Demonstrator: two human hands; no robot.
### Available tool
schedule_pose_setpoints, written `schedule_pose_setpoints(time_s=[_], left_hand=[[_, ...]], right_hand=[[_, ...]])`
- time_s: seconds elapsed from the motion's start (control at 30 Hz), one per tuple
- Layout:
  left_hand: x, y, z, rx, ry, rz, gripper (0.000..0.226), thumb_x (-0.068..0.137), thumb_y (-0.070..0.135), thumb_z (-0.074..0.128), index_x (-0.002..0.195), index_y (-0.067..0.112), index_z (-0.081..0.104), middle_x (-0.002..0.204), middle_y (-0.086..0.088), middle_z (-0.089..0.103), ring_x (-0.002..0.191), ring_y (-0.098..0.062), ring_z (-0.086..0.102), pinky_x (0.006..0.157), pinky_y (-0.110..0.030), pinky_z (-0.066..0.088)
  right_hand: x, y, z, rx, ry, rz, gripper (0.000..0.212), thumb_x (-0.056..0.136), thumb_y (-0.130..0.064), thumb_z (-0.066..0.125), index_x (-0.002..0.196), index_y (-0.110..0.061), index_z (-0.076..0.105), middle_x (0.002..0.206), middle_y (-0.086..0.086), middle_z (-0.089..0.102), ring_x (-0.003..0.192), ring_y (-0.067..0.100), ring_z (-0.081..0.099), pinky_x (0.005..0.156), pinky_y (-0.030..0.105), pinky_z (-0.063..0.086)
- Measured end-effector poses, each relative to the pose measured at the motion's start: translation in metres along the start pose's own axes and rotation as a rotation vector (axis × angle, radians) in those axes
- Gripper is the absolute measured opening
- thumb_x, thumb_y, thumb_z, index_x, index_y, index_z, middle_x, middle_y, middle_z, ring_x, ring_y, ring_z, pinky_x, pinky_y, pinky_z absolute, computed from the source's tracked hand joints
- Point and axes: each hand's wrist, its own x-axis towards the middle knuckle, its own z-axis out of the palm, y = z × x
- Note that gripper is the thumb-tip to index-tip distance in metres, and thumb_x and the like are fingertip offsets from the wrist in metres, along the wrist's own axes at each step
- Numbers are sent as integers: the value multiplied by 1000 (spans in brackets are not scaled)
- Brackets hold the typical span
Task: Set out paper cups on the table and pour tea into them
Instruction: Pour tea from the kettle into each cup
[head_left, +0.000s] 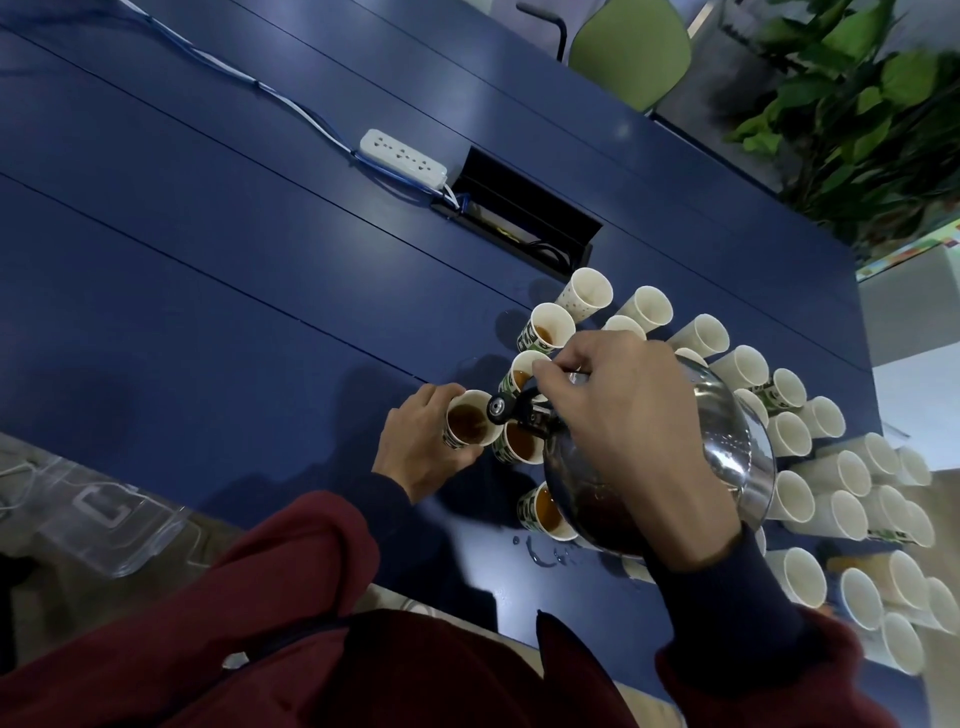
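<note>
Steady now: left hand (423, 447) wraps the tea-filled printed paper cup (467, 428), right hand (618, 415) clamps the shiny steel kettle (727, 457) by its handle. Overtilting could flood the blue table (208, 260).

One view, head-worn, wide-angle. Faces forward and steeply down over the wearer's chest onto the table (208, 260), at close range. Frame rolled: table seams run diagonally. Cups (795, 499) near right; chair (631, 47) and plant (857, 104) far right, at frame top.

Dark red fleece jacket (291, 597), navy inner cuffs (727, 587) at left hand (423, 441) and right hand (628, 415).
</note>
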Motion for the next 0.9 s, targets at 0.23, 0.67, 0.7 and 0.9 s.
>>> schedule_pose_setpoints(time_s=[0.23,0.67,0.7,0.9], left_hand=[[0,2,-3,-17,-17,-11,59,65,54,71,118,34,56,111,12,61,99,-14,60,85,-46,51],[-3,28,-11,-29,46,6,52,75,40,73,121,21,57,119,4,54,106,-17,52,84,-36,36],[-2,34,-12,-41,59,5,51,76,34,75,122,20,56,120,3,53,108,-17,53,85,-35,33],[2,94,-21,-149,254,41,37,82,30,63,116,17,62,116,2,58,108,-18,57,93,-44,47]], right_hand=[[3,-4,4,12,20,0,23,92,-40,63,85,-21,73,75,2,69,76,25,59,60,32,35],[-18,36,-10,434,288,209,23,91,-37,69,74,-21,71,58,-11,65,60,10,60,62,29,43],[-21,41,-11,468,299,227,25,92,-37,68,72,-22,70,56,-12,63,57,9,57,61,29,42],[-46,70,-23,677,358,317,38,94,-38,68,62,-20,60,47,-12,49,49,5,43,55,26,36]])
